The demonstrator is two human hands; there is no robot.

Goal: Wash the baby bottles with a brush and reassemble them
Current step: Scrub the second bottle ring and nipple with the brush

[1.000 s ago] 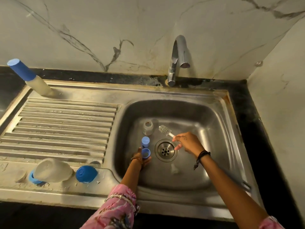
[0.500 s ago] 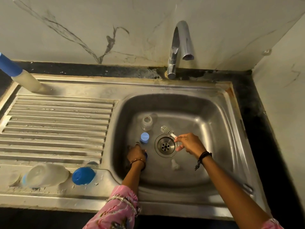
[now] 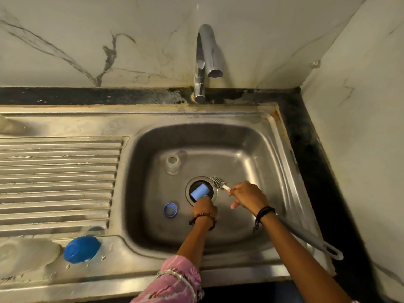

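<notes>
Two hands work low in the sink basin (image 3: 251, 149): the left hand (image 3: 204, 207) pinches a light-blue cylindrical cap (image 3: 199, 192) and holds it over the drain (image 3: 201, 191), while the right hand (image 3: 247, 196), fingers curled, grips a small grey nipple brush (image 3: 218, 182) just beside the cap but not touching it. A blue screw ring (image 3: 170, 209) lies on the basin floor near the left hand, and a clear bottle (image 3: 172, 164) stands open-mouthed farther back. On the drainboard (image 3: 54, 171), a dark-blue cap (image 3: 82, 249) rests beside a blurred clear part (image 3: 28, 256). A long grey bottle brush (image 3: 310, 239) lies across the right rim. The tap (image 3: 207, 62) runs no water. Judged from this, all parts remain separated; washing appears under way, and reassembly is not yet begun.
</notes>
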